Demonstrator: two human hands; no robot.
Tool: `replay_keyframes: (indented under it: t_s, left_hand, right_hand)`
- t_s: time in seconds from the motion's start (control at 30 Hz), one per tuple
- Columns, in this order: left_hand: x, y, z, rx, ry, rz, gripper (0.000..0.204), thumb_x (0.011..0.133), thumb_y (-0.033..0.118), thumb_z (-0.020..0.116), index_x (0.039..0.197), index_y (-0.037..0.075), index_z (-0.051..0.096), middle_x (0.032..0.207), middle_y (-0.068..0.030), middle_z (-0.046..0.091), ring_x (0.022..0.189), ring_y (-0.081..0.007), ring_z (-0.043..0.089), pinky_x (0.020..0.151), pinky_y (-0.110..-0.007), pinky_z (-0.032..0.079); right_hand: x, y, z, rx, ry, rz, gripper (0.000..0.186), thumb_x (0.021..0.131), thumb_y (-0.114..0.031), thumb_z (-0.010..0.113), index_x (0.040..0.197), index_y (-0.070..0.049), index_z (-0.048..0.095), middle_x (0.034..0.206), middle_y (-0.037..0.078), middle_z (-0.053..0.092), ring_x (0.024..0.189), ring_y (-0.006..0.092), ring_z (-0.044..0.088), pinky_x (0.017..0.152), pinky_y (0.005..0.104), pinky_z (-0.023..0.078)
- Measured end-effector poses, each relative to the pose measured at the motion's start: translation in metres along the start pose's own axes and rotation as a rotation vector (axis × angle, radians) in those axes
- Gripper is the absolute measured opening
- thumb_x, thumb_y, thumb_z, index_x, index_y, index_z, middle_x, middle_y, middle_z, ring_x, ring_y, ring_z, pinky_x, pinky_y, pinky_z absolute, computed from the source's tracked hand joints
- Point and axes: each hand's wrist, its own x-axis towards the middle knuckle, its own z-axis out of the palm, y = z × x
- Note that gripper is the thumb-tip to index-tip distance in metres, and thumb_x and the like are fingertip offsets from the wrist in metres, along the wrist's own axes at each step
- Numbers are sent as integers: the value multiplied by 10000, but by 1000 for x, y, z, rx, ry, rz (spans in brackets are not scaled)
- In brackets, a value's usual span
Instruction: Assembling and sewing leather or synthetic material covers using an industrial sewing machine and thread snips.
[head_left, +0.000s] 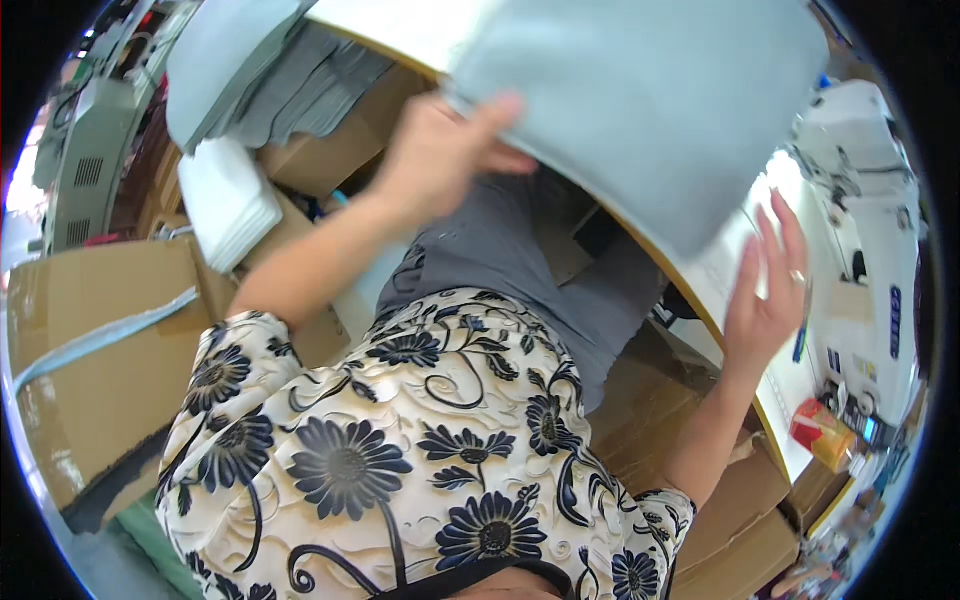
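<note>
A large light grey-blue fabric panel (pixel 640 110) with rounded corners spans the top middle, partly over the white tabletop (pixel 400 25). My left hand (pixel 445 150) pinches its near left corner, thumb on top; both are smeared by motion. Just past the panel's right corner, my right hand (pixel 768 290) is raised with fingers apart and holds nothing. Close by on the right stands a white sewing machine (pixel 860 190), its lamp shining near the needle area. The panel hides part of the table.
Stacked grey panels (pixel 225 75) and a pile of white sheets (pixel 225 205) lie at the left. Cardboard boxes (pixel 100 350) stand on the left, with another box (pixel 690 440) at lower right. A red-and-yellow packet (pixel 822 433) sits near the table's right end.
</note>
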Motion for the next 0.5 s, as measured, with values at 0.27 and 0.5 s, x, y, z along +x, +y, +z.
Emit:
replay_keyframes:
  t_s: [0.27,0.5]
  left_hand:
    - [-18,-57,7,-62,-162,-17,287,946,228,689,1081,-25,680,1047,-85,703,901,-133,675,773,-280,585]
    - [-14,-51,-16,-159,-213,-15,387,1016,342,564,892,-13,659,789,-78,673,688,-136,640,656,-270,525]
  right_hand:
    - [0,1,62,-41,-280,21,408,963,-268,609,1333,-96,603,1462,129,496,1356,353,439,1117,456,331]
    - [-8,0,61,-45,-298,35,409,973,-268,595,1346,-102,596,1467,111,497,1382,333,412,1135,445,305]
